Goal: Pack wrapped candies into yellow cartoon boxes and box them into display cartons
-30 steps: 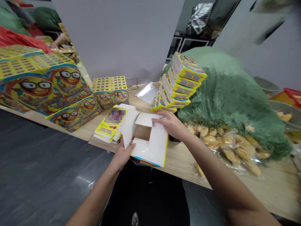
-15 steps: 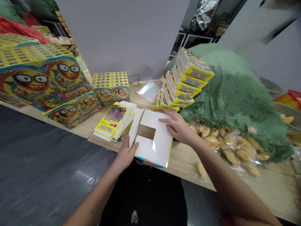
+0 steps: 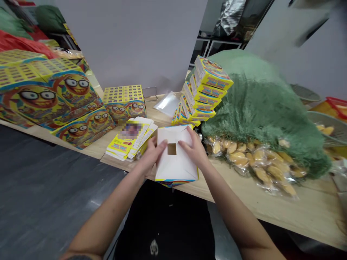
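Wooden worktable [image 3: 311,213] stretches ahead of you, with a grey wall [image 3: 130,43] behind it and a dark floor [image 3: 54,191] below. Your folding cardboard box [image 3: 176,166], white side up with a small square opening, sits at the table's front edge. Your left hand [image 3: 150,155] and right hand [image 3: 191,148] both lie palm down on it, either side of the opening, fingers spread and not closed around anything.

Right against your left hand is a pile of flat yellow box blanks [image 3: 130,139], partly pixelated. Just past your right hand, a leaning stack of yellow boxes [image 3: 202,95] rises near a green mesh net [image 3: 260,104], which spills over a clear bag of yellow pieces [image 3: 252,162]. Farther left sit big printed cartons [image 3: 46,94] with cartoon faces and a smaller carton [image 3: 124,103]. A clear plastic sleeve [image 3: 166,103] lies behind your hands, well apart from them.
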Tool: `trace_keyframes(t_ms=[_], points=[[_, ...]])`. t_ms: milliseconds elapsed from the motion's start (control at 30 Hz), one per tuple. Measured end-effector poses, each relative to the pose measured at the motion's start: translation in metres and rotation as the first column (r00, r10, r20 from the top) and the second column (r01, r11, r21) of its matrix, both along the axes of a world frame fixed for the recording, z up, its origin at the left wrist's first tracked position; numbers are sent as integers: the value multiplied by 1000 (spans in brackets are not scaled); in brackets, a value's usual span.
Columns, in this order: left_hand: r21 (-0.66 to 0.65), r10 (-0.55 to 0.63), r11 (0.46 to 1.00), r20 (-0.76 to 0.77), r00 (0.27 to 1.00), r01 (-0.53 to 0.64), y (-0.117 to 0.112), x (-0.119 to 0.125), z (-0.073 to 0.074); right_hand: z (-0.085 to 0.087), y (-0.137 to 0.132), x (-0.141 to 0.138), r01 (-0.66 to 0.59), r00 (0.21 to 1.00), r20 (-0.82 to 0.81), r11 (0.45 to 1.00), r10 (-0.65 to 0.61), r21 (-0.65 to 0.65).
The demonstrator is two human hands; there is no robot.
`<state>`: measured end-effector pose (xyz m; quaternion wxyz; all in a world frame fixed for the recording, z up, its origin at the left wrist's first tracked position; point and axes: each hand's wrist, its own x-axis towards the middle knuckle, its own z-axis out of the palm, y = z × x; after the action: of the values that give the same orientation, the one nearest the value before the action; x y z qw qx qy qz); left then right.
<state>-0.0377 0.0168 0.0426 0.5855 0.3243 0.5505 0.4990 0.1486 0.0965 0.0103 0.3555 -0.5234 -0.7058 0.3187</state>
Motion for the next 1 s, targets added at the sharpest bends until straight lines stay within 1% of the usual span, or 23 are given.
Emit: trace_keyframes(t_ms=[33, 100, 167, 233, 300, 400, 467, 533, 567, 633, 700, 733, 767, 800, 867, 900, 933, 967, 1000], points=[[10, 28, 1000, -68, 997, -28, 5, 6, -3, 0, -1, 0, -3, 1000, 16, 1000, 3, 9], [87, 46, 996, -254, 966, -25, 12, 13, -14, -1, -4, -1, -1, 999, 36, 1000, 1, 18], [191, 88, 982, -444, 892, -1, 14, 14, -26, -3, -6, -1, -8, 999, 50, 1000, 7, 20], [226, 102, 973, -578, 810, 39, 14, 13, -36, -5, -8, -2, -17, 998, 58, 1000, 16, 16], [185, 73, 980, -659, 748, 67, 14, 13, -42, -8, -7, -3, -26, 999, 37, 999, 25, 30], [105, 13, 989, -756, 655, 102, 12, 20, -43, -16, -4, -6, -16, 998, -67, 997, 21, 76], [36, -54, 990, -801, 596, 138, 10, 25, -42, -22, -2, -6, -1, 988, -152, 998, 10, 61], [-50, -135, 986, -810, 570, 161, 10, 25, -41, -26, 0, -5, 8, 978, -208, 1000, -4, 19], [-79, -165, 982, -800, 577, 170, 10, 23, -42, -28, 0, -5, 15, 974, -226, 1000, -14, 2], [-84, -203, 973, -758, 619, 216, 12, 15, -43, -28, 0, -4, 33, 966, -257, 999, -37, -22], [-35, -224, 958, -712, 665, 285, 16, 7, -45, -26, -2, -5, 53, 953, -298, 998, -62, -39], [0, -208, 957, -699, 684, 291, 18, 5, -46, -24, -2, -5, 57, 946, -316, 997, -69, -46], [41, -162, 964, -694, 702, 263, 20, 5, -46, -23, -3, -6, 61, 940, -333, 997, -74, -50], [89, -87, 975, -692, 717, 204, 21, 7, -47, -22, -4, -6, 65, 935, -346, 997, -79, -52], [173, 89, 984, -673, 735, 40, 23, 14, -47, -20, -4, -5, 70, 926, -367, 996, -87, -60], [190, 147, 981, -641, 753, -30, 23, 17, -46, -19, -4, -3, 72, 921, -379, 995, -94, -71], [191, 165, 980, -583, 795, -63, 22, 19, -44, -18, -5, -1, 77, 913, -393, 993, -105, -86], [185, 138, 981, -489, 861, -52, 22, 19, -41, -17, -6, 2, 90, 904, -409, 991, -124, -102], [187, 73, 982, -362, 929, -4, 20, 18, -37, -14, -7, 4, 107, 893, -425, 988, -146, -113]])
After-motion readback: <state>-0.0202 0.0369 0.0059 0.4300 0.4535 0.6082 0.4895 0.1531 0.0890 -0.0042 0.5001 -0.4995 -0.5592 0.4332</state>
